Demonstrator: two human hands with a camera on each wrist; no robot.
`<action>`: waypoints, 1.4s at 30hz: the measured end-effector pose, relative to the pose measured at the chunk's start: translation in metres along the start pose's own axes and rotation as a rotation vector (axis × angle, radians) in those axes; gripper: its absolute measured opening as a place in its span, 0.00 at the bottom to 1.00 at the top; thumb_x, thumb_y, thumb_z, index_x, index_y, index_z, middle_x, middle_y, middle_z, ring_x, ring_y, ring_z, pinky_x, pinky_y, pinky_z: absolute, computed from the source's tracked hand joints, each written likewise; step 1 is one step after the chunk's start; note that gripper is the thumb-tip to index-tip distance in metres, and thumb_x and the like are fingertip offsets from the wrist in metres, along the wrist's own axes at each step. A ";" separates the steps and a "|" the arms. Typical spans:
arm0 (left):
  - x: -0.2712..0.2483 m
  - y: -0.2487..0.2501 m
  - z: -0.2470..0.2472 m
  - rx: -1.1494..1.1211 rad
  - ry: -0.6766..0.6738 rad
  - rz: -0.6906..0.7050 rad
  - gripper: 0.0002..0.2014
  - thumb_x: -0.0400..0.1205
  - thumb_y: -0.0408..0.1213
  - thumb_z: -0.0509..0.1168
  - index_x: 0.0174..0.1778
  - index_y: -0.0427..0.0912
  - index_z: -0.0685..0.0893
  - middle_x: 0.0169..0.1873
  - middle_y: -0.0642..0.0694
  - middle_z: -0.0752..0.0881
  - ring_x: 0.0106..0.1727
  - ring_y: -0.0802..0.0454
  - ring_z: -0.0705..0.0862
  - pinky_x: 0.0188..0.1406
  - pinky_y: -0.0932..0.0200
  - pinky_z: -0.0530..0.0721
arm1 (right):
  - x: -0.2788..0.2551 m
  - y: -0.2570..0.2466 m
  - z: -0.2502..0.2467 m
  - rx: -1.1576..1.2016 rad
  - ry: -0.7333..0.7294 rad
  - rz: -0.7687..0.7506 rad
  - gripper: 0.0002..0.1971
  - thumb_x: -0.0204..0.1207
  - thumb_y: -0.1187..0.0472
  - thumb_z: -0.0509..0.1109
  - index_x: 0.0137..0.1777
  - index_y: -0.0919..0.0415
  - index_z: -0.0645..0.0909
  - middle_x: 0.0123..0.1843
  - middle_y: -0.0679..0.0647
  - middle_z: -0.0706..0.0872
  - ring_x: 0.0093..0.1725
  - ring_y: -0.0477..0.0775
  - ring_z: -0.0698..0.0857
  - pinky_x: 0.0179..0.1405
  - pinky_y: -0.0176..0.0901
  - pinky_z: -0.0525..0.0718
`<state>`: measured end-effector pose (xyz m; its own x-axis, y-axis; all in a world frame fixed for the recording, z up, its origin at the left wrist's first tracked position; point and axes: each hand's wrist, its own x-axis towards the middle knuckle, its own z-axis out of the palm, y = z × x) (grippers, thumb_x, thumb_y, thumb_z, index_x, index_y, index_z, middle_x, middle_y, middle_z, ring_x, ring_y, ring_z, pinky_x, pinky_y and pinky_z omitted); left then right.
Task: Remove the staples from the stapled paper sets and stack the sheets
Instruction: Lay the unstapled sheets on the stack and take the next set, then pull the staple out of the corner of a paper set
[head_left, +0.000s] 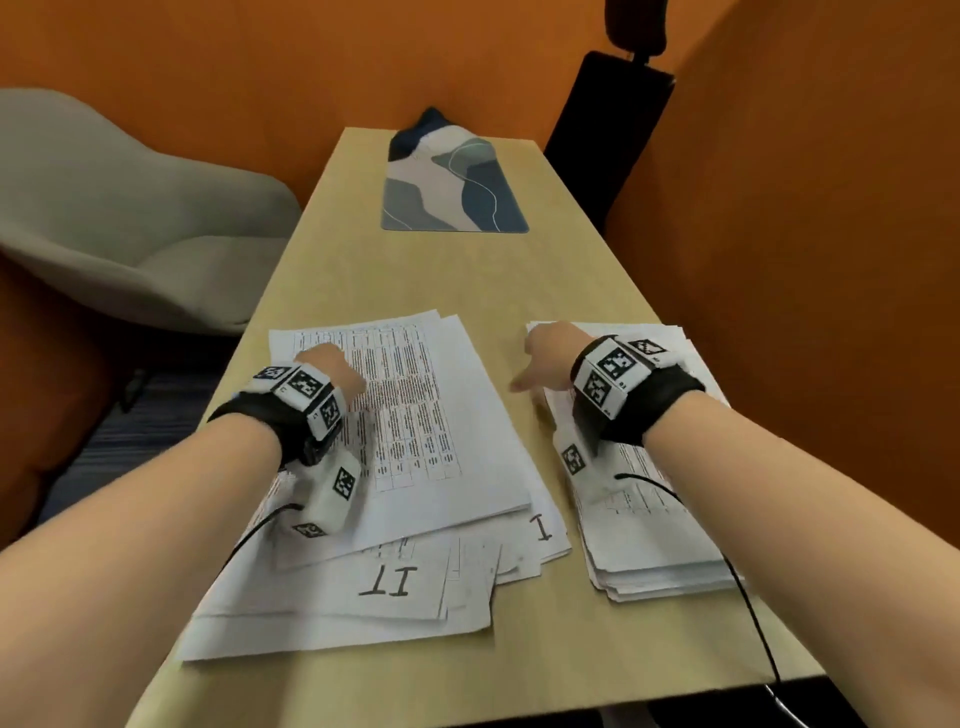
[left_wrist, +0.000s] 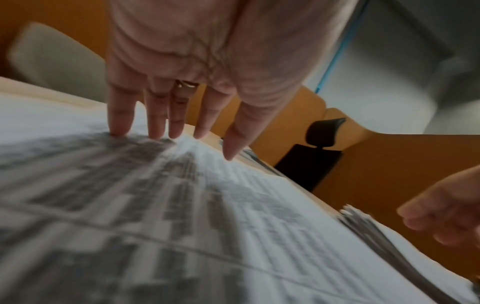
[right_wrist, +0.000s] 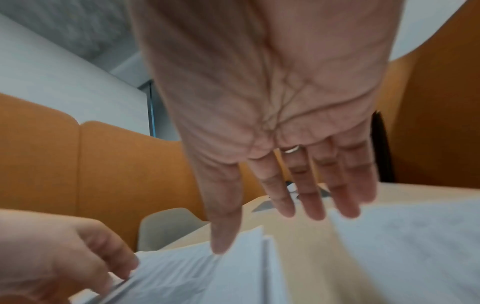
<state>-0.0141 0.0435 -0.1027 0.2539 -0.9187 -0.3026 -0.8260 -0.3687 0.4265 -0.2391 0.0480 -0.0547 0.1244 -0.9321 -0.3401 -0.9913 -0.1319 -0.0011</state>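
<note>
My left hand (head_left: 332, 366): fingers straight and spread, their tips pressing on the top printed sheet of the left pile (head_left: 415, 415); it holds nothing.
My right hand (head_left: 548, 358): fingers straight and loose, hovering at the near-left corner of the right stack (head_left: 654, 530); it holds nothing.
Rings: the left wrist view shows a band on one finger of my left hand, the right wrist view a thin metal band on my right hand; the head view shows neither.
Wrist gear: black straps carrying white blocks with black-and-white square code markers, thin black cables trailing off.
Left pile: loose, fanned white sheets with dense printed tables; too blurred to read.
Handwriting: "I" and "II" in black marker on lower sheets, upside down to me.
Right stack: tidier, thick, edges nearly flush, printed faintly.
Staples: none that I can make out in any view.
Worktop (head_left: 467, 280): smooth, pale wood-look, long and narrow.
Mat (head_left: 452, 182): flat rectangle with rounded corners at the far end, wavy blue, grey and cream shapes.
Surroundings: grey shell chair (head_left: 104, 208) left, black chair (head_left: 608, 135) far right, orange padded walls.
</note>
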 end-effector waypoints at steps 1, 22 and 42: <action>0.001 -0.009 -0.004 0.008 0.007 -0.026 0.16 0.80 0.34 0.65 0.28 0.40 0.69 0.27 0.46 0.73 0.27 0.51 0.71 0.26 0.61 0.69 | 0.000 -0.016 0.002 0.017 -0.005 -0.047 0.29 0.77 0.46 0.68 0.69 0.70 0.75 0.66 0.61 0.81 0.65 0.60 0.79 0.61 0.47 0.77; -0.011 -0.046 -0.021 -0.638 0.025 -0.002 0.23 0.77 0.32 0.70 0.68 0.35 0.77 0.65 0.39 0.81 0.65 0.40 0.80 0.70 0.43 0.74 | 0.019 -0.056 0.032 0.460 0.015 0.101 0.37 0.71 0.51 0.75 0.73 0.68 0.62 0.60 0.61 0.78 0.57 0.60 0.80 0.42 0.42 0.78; -0.072 -0.028 -0.074 -0.467 0.565 0.242 0.46 0.72 0.44 0.74 0.81 0.46 0.54 0.80 0.40 0.50 0.80 0.42 0.50 0.78 0.41 0.57 | -0.044 -0.016 -0.053 1.154 0.106 -0.210 0.13 0.77 0.78 0.62 0.51 0.61 0.80 0.44 0.53 0.89 0.40 0.49 0.88 0.47 0.47 0.88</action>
<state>0.0274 0.1095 -0.0298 0.4156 -0.8679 0.2721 -0.6246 -0.0548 0.7790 -0.2261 0.0729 0.0104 0.2387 -0.9590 -0.1524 -0.3966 0.0470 -0.9168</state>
